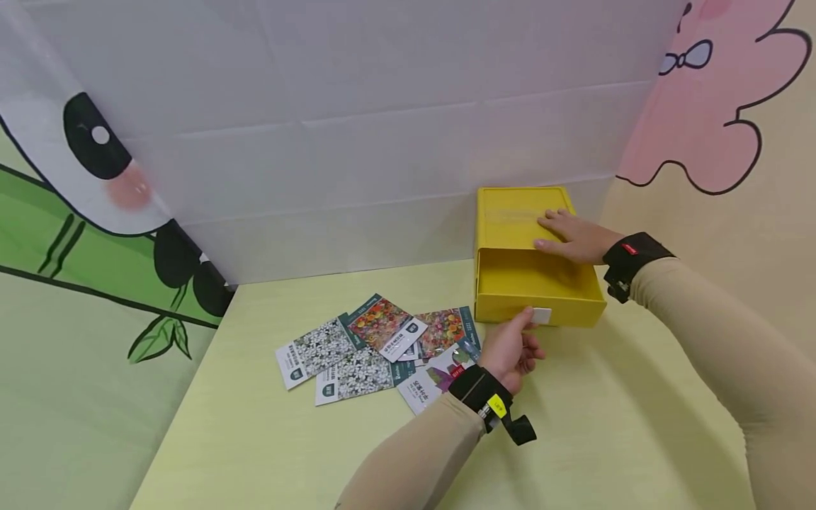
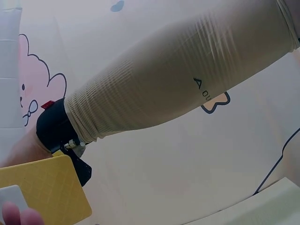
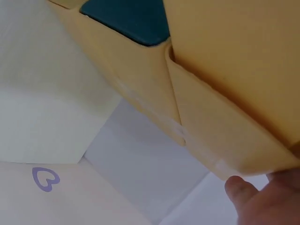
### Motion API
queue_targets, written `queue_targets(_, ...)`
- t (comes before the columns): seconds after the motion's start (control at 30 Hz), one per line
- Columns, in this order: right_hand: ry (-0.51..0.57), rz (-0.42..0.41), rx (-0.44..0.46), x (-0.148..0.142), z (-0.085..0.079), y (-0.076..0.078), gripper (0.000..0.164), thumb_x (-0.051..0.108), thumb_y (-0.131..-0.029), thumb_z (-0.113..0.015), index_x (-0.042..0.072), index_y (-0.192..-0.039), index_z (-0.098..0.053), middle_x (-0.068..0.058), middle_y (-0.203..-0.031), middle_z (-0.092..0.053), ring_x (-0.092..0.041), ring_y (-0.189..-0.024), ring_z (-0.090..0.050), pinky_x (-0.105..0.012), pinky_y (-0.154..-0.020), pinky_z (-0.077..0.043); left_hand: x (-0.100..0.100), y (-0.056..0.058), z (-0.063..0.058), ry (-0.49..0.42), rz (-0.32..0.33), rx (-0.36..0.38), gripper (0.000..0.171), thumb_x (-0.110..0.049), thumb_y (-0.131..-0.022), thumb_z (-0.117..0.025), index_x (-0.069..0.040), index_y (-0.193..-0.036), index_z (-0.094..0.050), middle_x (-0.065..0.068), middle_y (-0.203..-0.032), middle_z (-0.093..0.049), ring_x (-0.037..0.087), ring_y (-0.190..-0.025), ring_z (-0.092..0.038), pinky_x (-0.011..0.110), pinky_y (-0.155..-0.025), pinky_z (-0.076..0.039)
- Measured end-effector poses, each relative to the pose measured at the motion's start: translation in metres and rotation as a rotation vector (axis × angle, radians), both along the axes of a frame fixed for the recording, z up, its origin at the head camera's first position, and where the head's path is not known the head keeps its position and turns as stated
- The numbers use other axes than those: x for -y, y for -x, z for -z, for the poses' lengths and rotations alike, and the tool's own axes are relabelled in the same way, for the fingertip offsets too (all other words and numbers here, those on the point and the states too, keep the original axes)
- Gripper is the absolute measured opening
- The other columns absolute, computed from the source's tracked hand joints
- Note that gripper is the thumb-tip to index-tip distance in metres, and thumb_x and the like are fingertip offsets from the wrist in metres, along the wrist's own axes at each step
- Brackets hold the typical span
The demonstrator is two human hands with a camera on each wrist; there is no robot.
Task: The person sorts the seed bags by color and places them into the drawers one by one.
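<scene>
A yellow drawer box stands against the back panel, its drawer pulled out toward me. A small white tab sits on the drawer front. My left hand pinches at this tab, thumb against it and the other fingers curled below; in the left wrist view two fingertips overlap the tab. My right hand rests on the box's top with its fingers spread. Left of the box lie several seed packets, overlapping and printed with flowers; my left wrist partly covers the nearest one.
The pale yellow-green table meets a grey-white back panel. Cartoon-printed walls close off both sides. In the right wrist view a dark teal panel shows beside the yellow box walls.
</scene>
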State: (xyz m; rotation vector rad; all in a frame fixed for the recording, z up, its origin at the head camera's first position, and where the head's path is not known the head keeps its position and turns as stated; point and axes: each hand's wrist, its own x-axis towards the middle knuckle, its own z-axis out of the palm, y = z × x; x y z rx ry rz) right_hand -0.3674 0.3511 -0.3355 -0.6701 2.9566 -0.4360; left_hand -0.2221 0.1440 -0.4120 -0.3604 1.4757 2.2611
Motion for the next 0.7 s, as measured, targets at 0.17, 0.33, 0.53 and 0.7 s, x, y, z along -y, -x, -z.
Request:
queue_targets(0.17,0.047,-0.015,-0.009,-0.002,0.003,0.006,0.078,0.051,-0.097,-0.048,-0.004,-0.148,-0.027,-0.028,-0.155,-0.013,-0.044,-0.143,-0.004,-0.058,-0.112,-0.007,0.000,-0.001,0.001,-0.009,-0.006,-0.005,0.040,-0.045,-0.087,-0.067,-0.006,-0.098,-0.067,0.001,-0.067,-0.054,0.016,-0.056,-0.053,0.023,-0.052,-0.037)
queue_targets(0.33,0.079,-0.005,-0.015,-0.001,0.007,0.006,0.078,0.050,-0.097,-0.049,-0.004,-0.148,-0.027,-0.026,-0.156,-0.012,-0.043,-0.143,-0.004,-0.059,-0.112,-0.007,0.001,-0.004,0.002,-0.011,-0.010,-0.001,0.041,-0.047,-0.085,-0.068,-0.007,-0.098,-0.066,0.001,-0.066,-0.053,0.017,-0.055,-0.053,0.023,-0.051,-0.037)
queue_targets(0.53,0.091,0.004,-0.009,0.004,0.005,0.005,0.080,0.052,-0.096,-0.049,-0.004,-0.148,-0.026,-0.025,-0.156,-0.013,-0.042,-0.144,-0.004,-0.059,-0.112,-0.007,0.003,-0.013,0.003,-0.004,-0.029,0.015,0.038,-0.045,-0.085,-0.068,-0.009,-0.095,-0.065,0.001,-0.065,-0.053,0.016,-0.053,-0.053,0.023,-0.049,-0.036)
queue_targets(0.7,0.093,0.017,-0.010,0.004,0.004,0.005,0.081,0.052,-0.096,-0.049,-0.004,-0.148,-0.026,-0.025,-0.156,-0.013,-0.042,-0.144,-0.004,-0.058,-0.112,-0.007,0.005,-0.022,0.002,-0.004,-0.013,0.016,0.040,-0.046,-0.085,-0.069,-0.008,-0.096,-0.067,0.001,-0.064,-0.052,0.016,-0.052,-0.052,0.023,-0.049,-0.036)
